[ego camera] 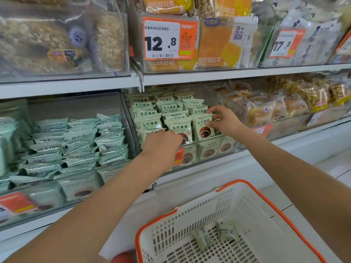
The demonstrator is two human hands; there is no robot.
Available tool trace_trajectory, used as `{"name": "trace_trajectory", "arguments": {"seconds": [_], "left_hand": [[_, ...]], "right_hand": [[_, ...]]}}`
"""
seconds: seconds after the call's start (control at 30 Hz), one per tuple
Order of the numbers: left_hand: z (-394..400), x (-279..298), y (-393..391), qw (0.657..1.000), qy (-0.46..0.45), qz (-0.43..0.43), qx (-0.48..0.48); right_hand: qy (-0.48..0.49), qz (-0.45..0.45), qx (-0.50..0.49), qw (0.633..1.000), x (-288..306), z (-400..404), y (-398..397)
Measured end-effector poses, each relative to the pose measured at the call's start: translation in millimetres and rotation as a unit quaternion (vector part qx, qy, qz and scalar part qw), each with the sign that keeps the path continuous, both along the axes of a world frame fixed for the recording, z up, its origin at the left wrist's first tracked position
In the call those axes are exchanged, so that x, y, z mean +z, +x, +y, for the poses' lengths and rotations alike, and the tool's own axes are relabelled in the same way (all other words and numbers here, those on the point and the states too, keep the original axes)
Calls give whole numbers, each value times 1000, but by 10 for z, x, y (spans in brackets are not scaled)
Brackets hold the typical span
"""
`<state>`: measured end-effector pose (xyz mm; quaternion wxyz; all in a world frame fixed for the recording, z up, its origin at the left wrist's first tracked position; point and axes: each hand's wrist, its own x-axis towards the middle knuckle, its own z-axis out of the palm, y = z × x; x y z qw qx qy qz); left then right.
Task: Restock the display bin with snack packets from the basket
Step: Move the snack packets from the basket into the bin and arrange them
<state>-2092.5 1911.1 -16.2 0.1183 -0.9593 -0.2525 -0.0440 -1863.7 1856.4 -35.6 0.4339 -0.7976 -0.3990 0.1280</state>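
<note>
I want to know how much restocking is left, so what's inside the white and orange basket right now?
Inside the basket, two small packets lie on the perforated floor near the middle. The bottom picture edge cuts off its nearest part, so anything lying there cannot be seen.

left hand [161, 143] fingers: hidden (behind knuckles) | far-left bin [11, 149]: cropped, blurred

The display bin [214, 147] is open only at the top, under the white shelf edge [209, 75] above it. Upright snack packets [171, 111] fill it from back wall to clear front wall, leaving no open slot except a narrow strip along the right wall. Both hands sit in the front row: the left hand [161, 144] over the front wall, the right hand [225, 120] at the right-most packet. Below, the basket [296, 220] is open on top, with 2 packets [214, 234] on its floor.
</note>
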Motion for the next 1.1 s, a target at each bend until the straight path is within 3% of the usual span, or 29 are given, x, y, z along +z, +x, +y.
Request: {"name": "trace_trajectory", "arguments": {"seconds": [0.23, 0.47, 0.67, 0.8, 1.1], "left_hand": [[-15, 8, -8, 1000, -3, 3, -4], [-24, 4, 6, 1000, -7, -6, -7], [-49, 10, 15, 1000, -7, -8, -9], [-44, 11, 12, 1000, -9, -11, -10], [-47, 11, -3, 1000, -6, -17, -15]], "right_hand": [[89, 54, -44, 994, 133, -48, 70], [-11, 38, 15, 999, 272, -149, 31], [34, -5, -68, 997, 120, 4, 19], [28, -18, -57, 998, 74, 47, -1], [-79, 34, 1, 996, 77, -83, -67]]}}
